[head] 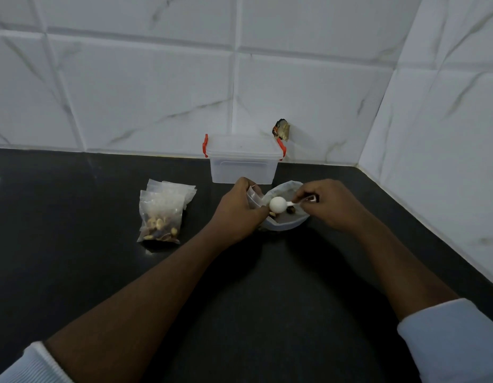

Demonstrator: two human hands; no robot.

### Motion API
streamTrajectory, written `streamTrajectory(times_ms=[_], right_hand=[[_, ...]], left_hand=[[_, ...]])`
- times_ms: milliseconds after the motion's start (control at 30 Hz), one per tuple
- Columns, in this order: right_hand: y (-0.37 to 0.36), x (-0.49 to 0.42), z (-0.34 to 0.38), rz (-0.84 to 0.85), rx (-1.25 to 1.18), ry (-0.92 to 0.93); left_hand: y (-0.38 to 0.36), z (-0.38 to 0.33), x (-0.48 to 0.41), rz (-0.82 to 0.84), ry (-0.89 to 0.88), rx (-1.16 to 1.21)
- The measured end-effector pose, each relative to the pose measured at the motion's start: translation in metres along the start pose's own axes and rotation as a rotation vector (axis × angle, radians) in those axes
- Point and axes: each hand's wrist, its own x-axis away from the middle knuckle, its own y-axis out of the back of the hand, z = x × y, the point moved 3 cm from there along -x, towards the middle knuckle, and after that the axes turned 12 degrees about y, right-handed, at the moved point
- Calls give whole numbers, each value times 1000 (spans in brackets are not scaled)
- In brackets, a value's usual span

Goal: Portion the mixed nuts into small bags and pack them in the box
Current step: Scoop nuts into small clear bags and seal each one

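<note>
Right hand (pixel 332 207) pinches the spoon (pixel 277 204); left hand (pixel 237 214) grips, seemingly, 1 small bag (pixel 253 197) beside the bowl (pixel 288 225).

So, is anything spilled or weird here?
No spill shows. One oddity: a crumpled wrapper shows against the wall behind the lidded box, looking like leftover litter.

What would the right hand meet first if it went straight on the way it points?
Probably the bag in the left hand, just beyond its spoon; depth is unclear.
</note>
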Motion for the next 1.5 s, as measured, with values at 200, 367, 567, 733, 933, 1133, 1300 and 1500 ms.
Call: streamTrajectory(times_ms=[200, 367, 567, 733, 933, 1133, 1300, 1500], right_hand=[[8, -2, -7, -102, 136, -42], [6, 0, -12, -37, 139, -91], [1, -3, 3, -103, -38, -118], [-16, -2, 3, -219, -527, -378], [-18, 2, -2, -315, -965, -626], [-1, 3, -8, -379, -982, -542], [2, -2, 6, -320, -1124, -308], [-12, -4, 24, -111, -744, -52]], left_hand=[[1, 1, 0, -6, 1, 5], [0, 1, 1, 2, -5, 1], [0, 1, 1, 0, -16, 10], [0, 0, 2, 20, 2, 14], [-1, -1, 2, 22, 9, 19], [0, 0, 0, 10, 27, 8], [0, -1, 0, 18, 25, 21], [0, 2, 1, -34, -39, 32]])
